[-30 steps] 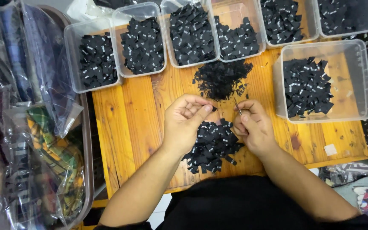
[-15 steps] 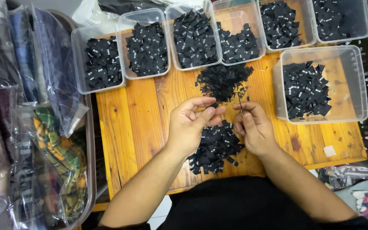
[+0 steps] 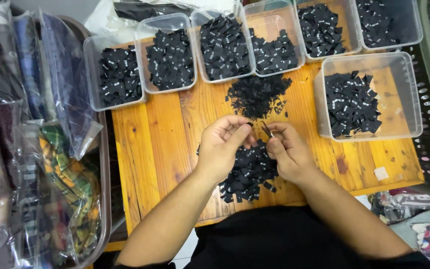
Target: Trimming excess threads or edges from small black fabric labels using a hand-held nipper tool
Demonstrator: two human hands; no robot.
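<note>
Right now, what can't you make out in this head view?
- Thin tool at the right hand: too small to identify.
- Black tag in the left hand: mostly hidden by the fingers.
- Near tag pile: partly covered by both hands.
- Top right tub: cut off by the frame edge.

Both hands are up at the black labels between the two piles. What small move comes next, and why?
Probably part the pinched label from the rest: the left hand and right hand meet over the near pile, each pinching something small and dark, with the sorted tubs waiting behind.
</note>
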